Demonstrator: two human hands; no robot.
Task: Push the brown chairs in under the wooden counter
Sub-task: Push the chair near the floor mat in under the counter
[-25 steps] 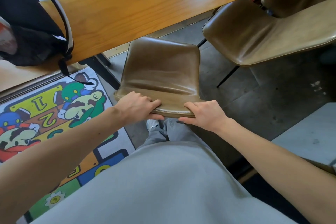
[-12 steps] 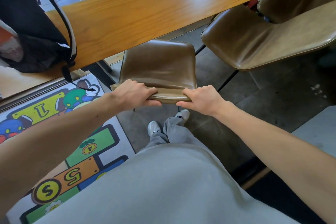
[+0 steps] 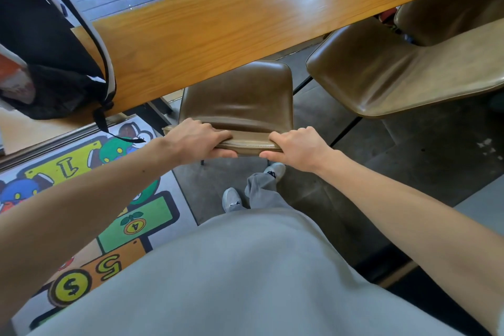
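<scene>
Both hands clench the top edge of a brown chair's backrest: the left hand (image 3: 200,138) at its left corner, the right hand (image 3: 296,143) at its right, fingers over the front and thumbs beneath. Holding both corners probably keeps the push square, so the brown chair (image 3: 237,101) slides straight in without swivelling. Its front part is hidden beneath the wooden counter (image 3: 245,16), while the backrest remains outside the counter's edge. The upholstery is smooth, glossy olive-brown leather, creased where seat meets back, on thin dark legs. A second brown chair (image 3: 395,73) stands to the right, mostly outside the counter, not yet pushed in.
</scene>
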